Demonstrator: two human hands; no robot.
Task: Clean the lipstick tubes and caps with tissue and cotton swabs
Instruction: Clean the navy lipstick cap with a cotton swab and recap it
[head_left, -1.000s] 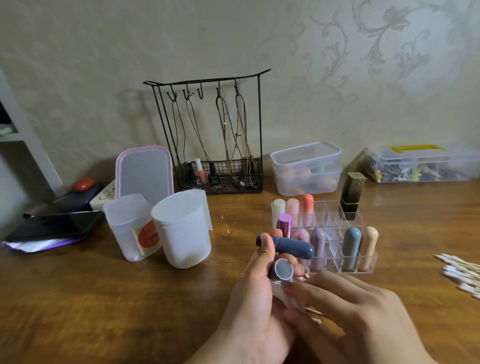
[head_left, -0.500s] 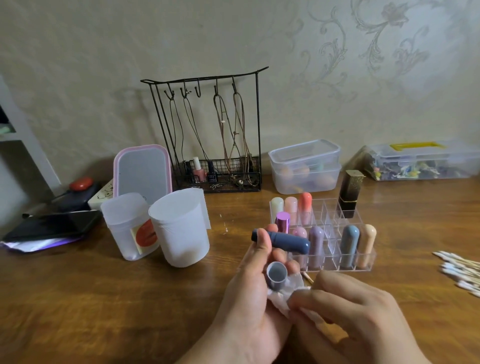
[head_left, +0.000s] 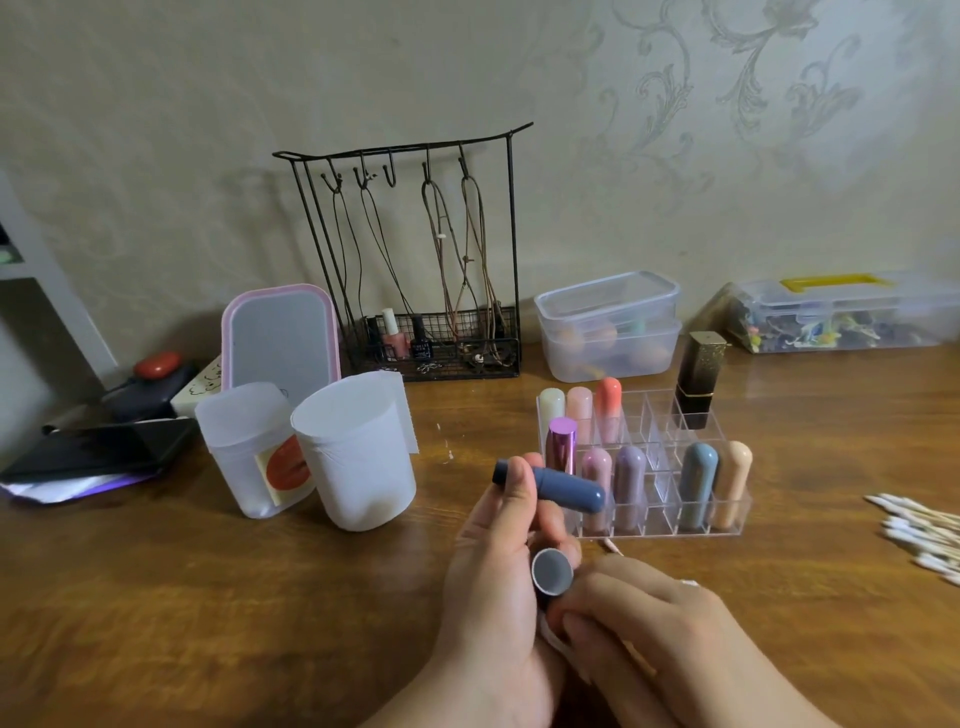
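My left hand (head_left: 498, 577) grips a dark blue lipstick tube (head_left: 563, 487) sideways between thumb and fingers, and lower fingers hold its open blue cap (head_left: 551, 572), mouth facing me. My right hand (head_left: 670, 639) pinches a white tissue (head_left: 556, 642) against the underside of the cap; most of the tissue is hidden by the fingers. Behind the hands a clear acrylic organizer (head_left: 727, 525) holds several pastel lipsticks, a purple metallic one (head_left: 561, 447) and a black-gold one (head_left: 700, 379). A used cotton swab (head_left: 610, 545) lies by the organizer's front edge.
A pile of cotton swabs (head_left: 919, 535) lies at the right edge. Two white plastic cups (head_left: 358, 452) stand left of centre, a pink-framed mirror (head_left: 280, 338) and wire jewellery rack (head_left: 415, 260) behind them. Clear storage boxes (head_left: 608, 322) line the wall. A phone (head_left: 98, 452) lies far left.
The cap has turned in my left hand, its open mouth facing me more squarely. My right hand slid the tissue down under the cap, so less tissue shows.
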